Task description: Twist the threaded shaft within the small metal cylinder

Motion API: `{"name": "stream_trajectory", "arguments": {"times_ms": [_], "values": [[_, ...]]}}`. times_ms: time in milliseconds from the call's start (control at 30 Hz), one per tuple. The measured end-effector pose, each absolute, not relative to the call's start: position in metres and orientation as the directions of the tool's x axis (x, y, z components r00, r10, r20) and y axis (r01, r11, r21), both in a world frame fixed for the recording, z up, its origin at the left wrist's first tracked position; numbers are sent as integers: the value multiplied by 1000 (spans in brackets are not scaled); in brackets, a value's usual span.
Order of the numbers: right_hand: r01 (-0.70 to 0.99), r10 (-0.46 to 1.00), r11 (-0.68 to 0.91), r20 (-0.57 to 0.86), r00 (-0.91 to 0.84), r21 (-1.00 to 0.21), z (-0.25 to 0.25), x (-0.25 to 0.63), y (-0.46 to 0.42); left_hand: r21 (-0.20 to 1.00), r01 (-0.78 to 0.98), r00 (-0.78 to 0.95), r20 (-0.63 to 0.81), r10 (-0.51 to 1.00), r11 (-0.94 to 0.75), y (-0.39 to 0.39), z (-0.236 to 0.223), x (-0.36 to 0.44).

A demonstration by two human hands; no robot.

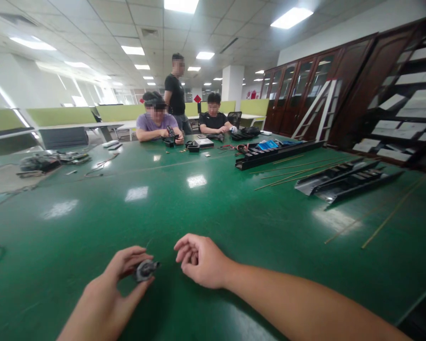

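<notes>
Your left hand [108, 286] is closed in a pinch, thumb and fingers gripping a small dark cylindrical part [146, 270] over the near side of the green surface [92, 222]. The part's long axis points right, toward your right hand [202, 261], which is half-curled, holds nothing, and sits close by, not touching it.
</notes>
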State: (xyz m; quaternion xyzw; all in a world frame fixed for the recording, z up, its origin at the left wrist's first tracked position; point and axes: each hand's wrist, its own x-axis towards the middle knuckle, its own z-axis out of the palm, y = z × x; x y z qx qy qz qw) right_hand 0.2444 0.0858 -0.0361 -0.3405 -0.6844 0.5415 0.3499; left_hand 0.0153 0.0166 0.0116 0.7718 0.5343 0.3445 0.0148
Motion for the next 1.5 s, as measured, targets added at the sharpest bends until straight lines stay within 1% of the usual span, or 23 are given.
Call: {"name": "stream_trajectory", "arguments": {"times_ms": [67,133,233,300,367,467,667,867,1000,1067,1267,1500], "values": [[84,849,211,140,-510,-974,-35,245,86,434,773,265,443,857,-463,27,10,38],[106,844,258,171,-508,-960,-36,246,85,435,754,307,429,850,-492,31,6,50],[150,835,311,194,-514,-939,-37,246,85,368,727,396,466,791,-580,30,-6,44],[165,832,313,186,-523,-935,-38,245,85,315,717,440,488,754,-622,28,-16,31],[180,825,312,172,-538,-933,-37,245,84,304,734,409,516,753,-607,28,-22,21],[217,816,338,170,-553,-916,-34,246,82,317,748,369,531,763,-583,29,-25,16],[199,799,376,207,-564,-905,-32,248,79,367,758,315,518,795,-539,31,-24,22],[183,793,422,263,-550,-888,-32,246,78,459,678,353,482,802,-574,32,-21,28],[171,795,418,268,-543,-892,-31,246,77,434,695,363,476,801,-573,32,-25,26],[195,800,421,261,-540,-886,-29,246,76,418,706,362,481,798,-572,32,-28,25],[207,799,436,272,-536,-876,-27,245,75,466,665,372,471,800,-583,33,-29,26],[231,805,427,250,-538,-874,-30,244,76,488,650,375,462,804,-583,31,-27,27]]}}
